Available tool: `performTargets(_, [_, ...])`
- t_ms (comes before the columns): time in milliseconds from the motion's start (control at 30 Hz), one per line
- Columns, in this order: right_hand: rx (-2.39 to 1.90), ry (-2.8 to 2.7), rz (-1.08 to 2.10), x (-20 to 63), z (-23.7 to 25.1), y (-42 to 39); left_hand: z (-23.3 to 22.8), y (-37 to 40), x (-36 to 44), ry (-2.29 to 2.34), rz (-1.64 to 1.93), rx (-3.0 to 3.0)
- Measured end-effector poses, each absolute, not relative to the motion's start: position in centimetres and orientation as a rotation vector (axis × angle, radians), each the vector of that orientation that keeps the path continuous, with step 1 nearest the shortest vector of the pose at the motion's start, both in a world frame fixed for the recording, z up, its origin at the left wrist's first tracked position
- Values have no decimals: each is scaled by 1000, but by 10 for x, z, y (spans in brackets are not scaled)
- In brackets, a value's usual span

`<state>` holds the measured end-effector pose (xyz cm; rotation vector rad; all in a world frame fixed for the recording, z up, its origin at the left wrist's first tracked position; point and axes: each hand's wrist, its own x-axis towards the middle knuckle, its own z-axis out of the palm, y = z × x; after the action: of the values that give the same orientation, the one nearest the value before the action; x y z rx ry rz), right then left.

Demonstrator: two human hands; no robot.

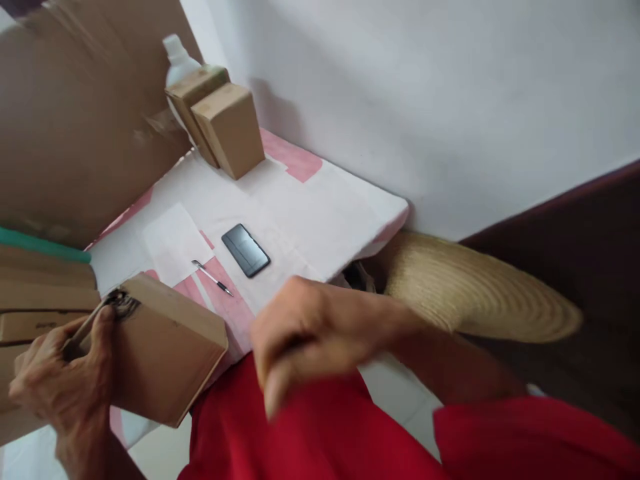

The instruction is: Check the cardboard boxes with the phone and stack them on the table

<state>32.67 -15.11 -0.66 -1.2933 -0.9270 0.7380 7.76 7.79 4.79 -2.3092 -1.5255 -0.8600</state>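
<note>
Our left hand (60,387) has its fingers curled and pressed together around a thin metal tool (90,323), pinching it against the upper edge of a flat cardboard box (165,353). The box is plain brown, closed, tilted toward us over the near edge of the table, with a dark scribbled mark at the corner where the tool tip meets it. Our right hand (305,337) hangs blurred above our red clothing (310,433), fingers bent downward and loosely together, holding nothing that we can make out.

Outward from the hands we count one pen (213,278) and one dark phone (245,250), lying near each other but apart on the white and pink table covering (320,213). At the far end stand two small cardboard boxes (227,130), leaning together, with one white bottle (177,60) behind them. A large cardboard sheet (85,113) rises at the left, above a stack of flat boxes (40,300). One straw hat (475,293) lies beside the table's right corner.
</note>
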Motion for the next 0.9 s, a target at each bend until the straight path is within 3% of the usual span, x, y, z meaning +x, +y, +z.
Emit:
performTargets(100, [-1249,-1419,975,344,-36,-118,47,71,80,-1433,-873,-2325])
performTargets(267, [-1831,-1508,619,358,-70,-94,41,59,70,-1272,-933,-2381])
performTargets(400, [-2175,-1545,535,355,-67,-59,37,47,66,-1231,-904,-2398])
performTargets(700, [-2441,-1693,555,286,-72,24,25,39,61,-1197,-1040,-2353])
performTargets(900, [-2522,-1688,572,286,-67,48,20,39,59,-1203,-1096,-2325])
